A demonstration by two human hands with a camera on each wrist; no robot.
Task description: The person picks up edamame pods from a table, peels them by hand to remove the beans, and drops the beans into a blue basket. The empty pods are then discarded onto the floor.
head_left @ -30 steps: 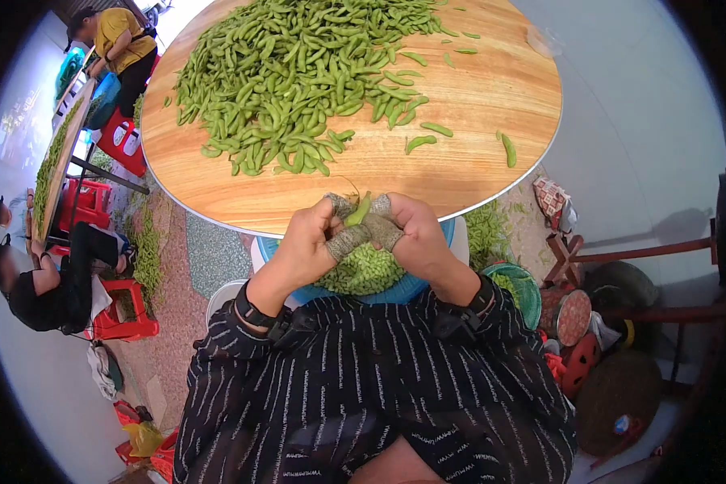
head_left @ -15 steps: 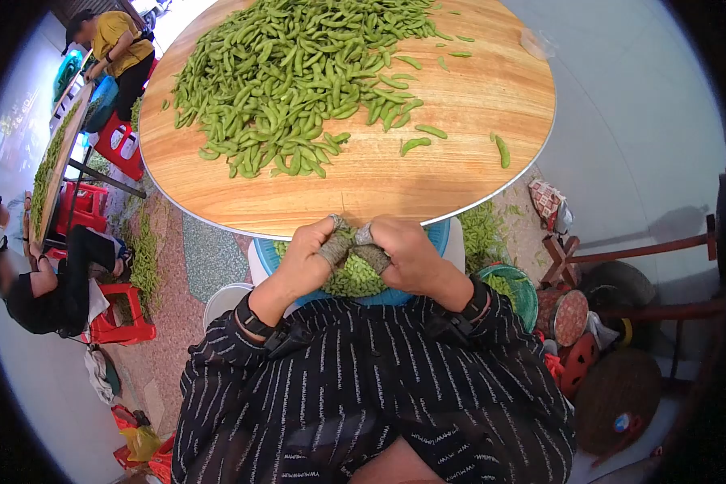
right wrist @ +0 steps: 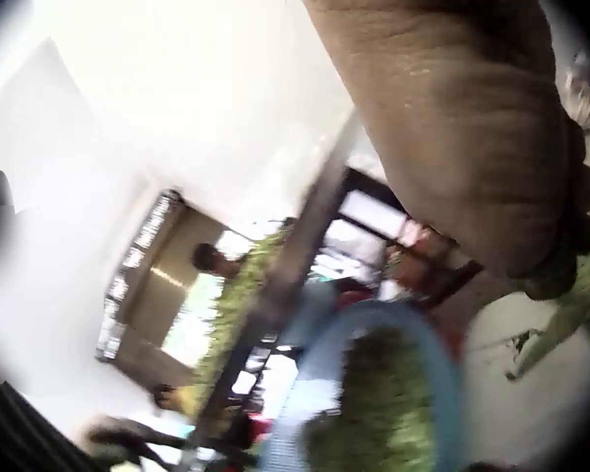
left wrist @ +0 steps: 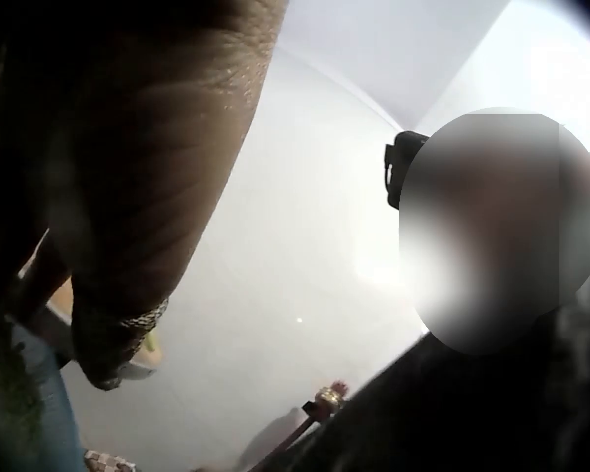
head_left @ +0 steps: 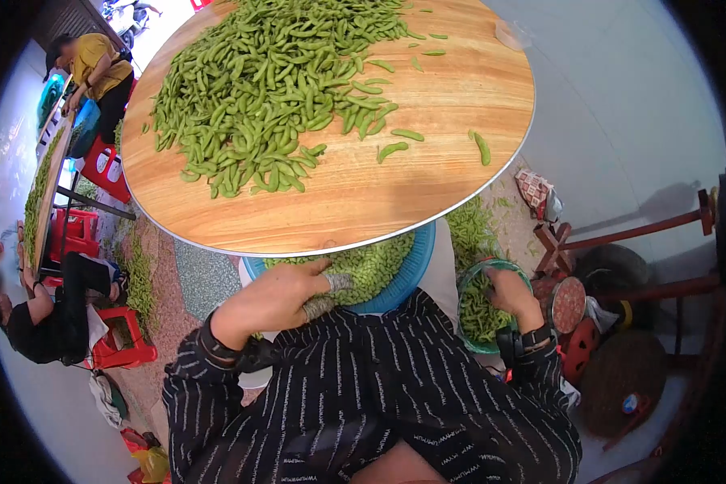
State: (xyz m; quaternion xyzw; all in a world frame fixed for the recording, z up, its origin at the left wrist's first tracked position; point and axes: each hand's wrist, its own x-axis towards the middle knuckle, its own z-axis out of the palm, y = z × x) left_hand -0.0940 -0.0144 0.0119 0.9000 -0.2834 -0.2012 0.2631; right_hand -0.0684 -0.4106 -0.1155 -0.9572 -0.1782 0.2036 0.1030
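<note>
Over the left side of a blue basin [head_left: 418, 262] of shelled green beans [head_left: 371, 270], the left hand [head_left: 278, 297] has its fingers loosely extended, with grey wrapping on some, and nothing visible between them. The right hand [head_left: 515, 297] reaches into the green basket [head_left: 524, 278] of pods [head_left: 480, 319]; its fingertips are partly hidden there. Dark and close, the left hand [left wrist: 147, 187] fills part of the left wrist view. In the right wrist view the right hand [right wrist: 482, 147] has bent fingers beside a green pod [right wrist: 546, 344]; whether it grips the pod I cannot tell.
A round wooden table [head_left: 427, 173] with heaped green pods [head_left: 250, 105] stands in front. At left, people sit and stand by another long table [head_left: 44, 181] with red stools [head_left: 121, 339]. Pods lie on the floor; a dark round stool [head_left: 621, 383] is at right.
Both hands were together above the basin and are now apart. The left hand has moved slightly left, and the right hand has gone right to the green basket. The head view has shifted.
</note>
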